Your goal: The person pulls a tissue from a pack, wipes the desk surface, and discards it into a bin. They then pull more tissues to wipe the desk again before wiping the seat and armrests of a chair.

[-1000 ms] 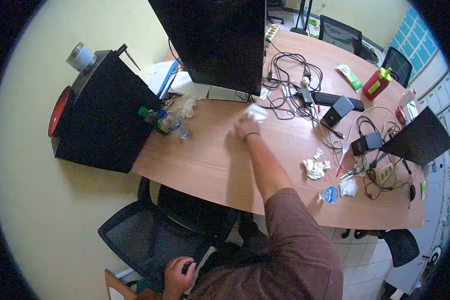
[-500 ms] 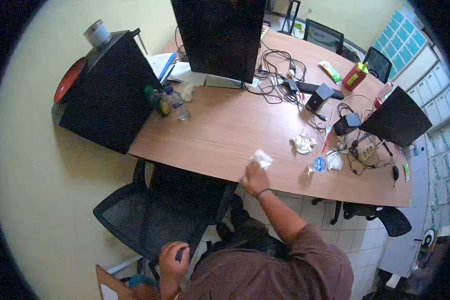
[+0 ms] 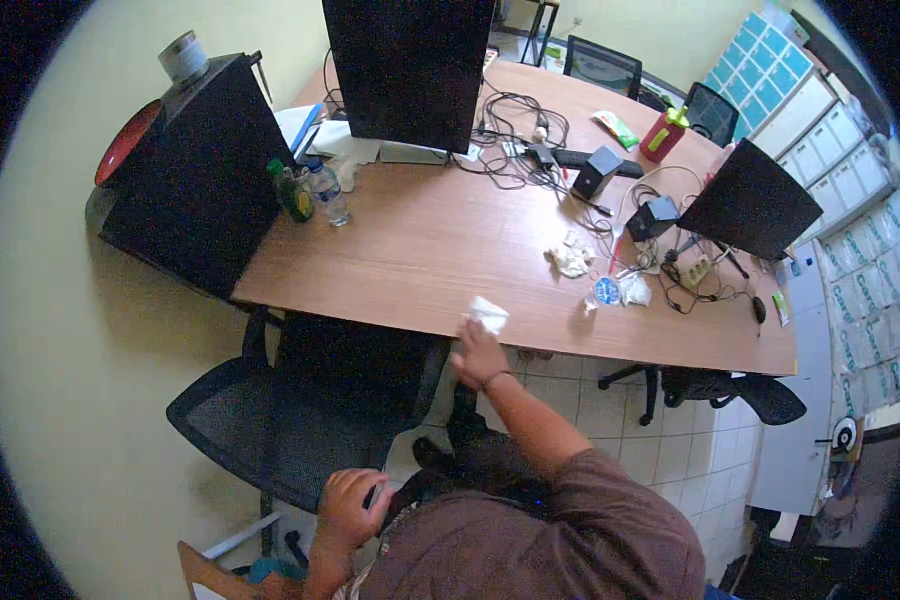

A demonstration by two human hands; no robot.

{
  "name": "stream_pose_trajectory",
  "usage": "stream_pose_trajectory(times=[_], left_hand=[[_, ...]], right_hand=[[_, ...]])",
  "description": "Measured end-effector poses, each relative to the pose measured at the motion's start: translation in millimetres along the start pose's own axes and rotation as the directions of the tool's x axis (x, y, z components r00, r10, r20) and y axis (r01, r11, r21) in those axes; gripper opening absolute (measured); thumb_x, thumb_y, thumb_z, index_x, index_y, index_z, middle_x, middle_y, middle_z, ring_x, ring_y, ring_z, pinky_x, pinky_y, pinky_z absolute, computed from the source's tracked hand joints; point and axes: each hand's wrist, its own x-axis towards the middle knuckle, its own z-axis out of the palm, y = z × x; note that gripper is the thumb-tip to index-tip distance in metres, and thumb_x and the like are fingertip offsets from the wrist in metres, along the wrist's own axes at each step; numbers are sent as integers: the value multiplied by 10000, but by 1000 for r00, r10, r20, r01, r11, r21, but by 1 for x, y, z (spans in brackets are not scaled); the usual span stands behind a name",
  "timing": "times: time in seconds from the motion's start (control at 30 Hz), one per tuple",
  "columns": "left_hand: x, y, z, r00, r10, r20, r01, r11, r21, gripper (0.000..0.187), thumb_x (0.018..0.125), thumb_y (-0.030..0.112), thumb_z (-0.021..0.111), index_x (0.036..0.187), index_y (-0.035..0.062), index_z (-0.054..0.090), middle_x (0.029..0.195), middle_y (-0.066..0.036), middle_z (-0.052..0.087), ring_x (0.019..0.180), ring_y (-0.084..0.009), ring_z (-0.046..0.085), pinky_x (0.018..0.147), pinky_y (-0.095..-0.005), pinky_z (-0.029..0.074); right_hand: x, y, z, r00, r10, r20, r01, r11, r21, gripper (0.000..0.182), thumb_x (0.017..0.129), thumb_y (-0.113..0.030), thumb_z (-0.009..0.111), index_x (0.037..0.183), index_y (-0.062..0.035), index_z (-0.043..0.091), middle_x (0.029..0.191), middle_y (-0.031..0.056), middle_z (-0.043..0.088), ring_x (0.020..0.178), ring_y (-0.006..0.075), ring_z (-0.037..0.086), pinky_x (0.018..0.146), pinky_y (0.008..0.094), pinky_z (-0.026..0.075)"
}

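In the head view, my right hand (image 3: 480,354) is closed on a crumpled white tissue (image 3: 488,316) at the front edge of the wooden table (image 3: 400,265). The tissue lies against the tabletop, while the hand reaches over the edge. Low in the view, my left hand (image 3: 352,506) is beside my body with its fingers curled round a small dark object (image 3: 372,496), mostly hidden. To the right of the tissue are more crumpled white tissues (image 3: 571,259) and a clear plastic cup (image 3: 604,291) with a blue-marked lid.
A large dark monitor (image 3: 405,75) stands at the back, with tangled cables (image 3: 515,125) beside it. Bottles (image 3: 328,193) stand at the left near a black cabinet (image 3: 195,180). Small speakers (image 3: 597,172) and a second screen (image 3: 755,200) are right. A black mesh chair (image 3: 320,400) sits in front.
My right hand has drawn the tissue toward the table's front edge and toward me. The whole view has shifted slightly. My left hand stays low, still curled.
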Motion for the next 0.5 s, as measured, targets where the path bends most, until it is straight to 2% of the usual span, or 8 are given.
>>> stream_pose_trajectory(times=[0.1,0.17,0.23,0.3,0.33,0.4,0.47,0.5], left_hand=[[14,3,-2,1000,-4,29,5,1000,-5,185,793,214,737,925,94,687,969,-94,697,939,-301,650,861,-425,476],[20,1,4,999,-9,48,8,1000,7,235,804,231,733,981,87,679,1003,-103,689,967,-310,643,871,-432,472],[35,15,6,998,-10,68,10,1000,2,241,806,230,734,989,84,676,1007,-104,689,965,-312,643,870,-429,473],[51,31,15,996,-13,88,13,1000,4,247,809,229,735,996,81,673,1010,-105,689,962,-314,643,868,-425,475],[59,40,24,990,-53,127,62,995,-72,234,814,215,733,995,79,672,1012,-108,688,963,-304,646,868,-413,479],[80,54,46,981,-85,175,109,985,-133,221,820,201,730,994,77,671,1014,-111,687,963,-295,649,867,-401,483],[104,63,80,949,-156,275,240,921,-307,213,829,177,722,1002,65,669,992,-111,689,970,-266,655,889,-373,485],[119,65,97,915,-185,359,280,931,-235,301,842,165,705,1105,38,630,1122,-148,648,1031,-264,638,912,-356,483]], right_hand=[[-46,62,-28,960,279,-38,-281,958,-60,715,896,-381,537,1440,39,342,1544,268,262,1439,412,240,1181,462,213],[-60,121,-19,926,350,-145,-363,929,-73,791,886,-442,538,1462,54,318,1563,258,230,1456,401,210,1167,484,242],[-64,133,-34,912,372,-170,-388,919,-70,802,890,-450,534,1471,53,303,1567,257,222,1454,407,209,1164,494,245],[-61,135,-45,932,356,-72,-362,926,-104,813,887,-455,535,1474,53,295,1567,252,224,1445,418,224,1151,534,246],[-55,135,-45,931,358,-76,-364,927,-94,813,887,-455,535,1474,53,295,1567,252,224,1445,418,224,1151,534,246],[-37,128,-41,982,188,-22,-189,971,-148,785,917,-438,483,1461,88,277,1540,302,237,1433,456,223,1160,514,225],[-12,112,-47,998,68,-3,-68,995,-78,771,909,-437,493,1466,57,294,1543,284,249,1428,456,238,1148,524,247],[2,108,-43,1000,-20,-6,20,998,-67,748,909,-428,495,1462,40,309,1542,272,262,1425,455,248,1144,528,253]])
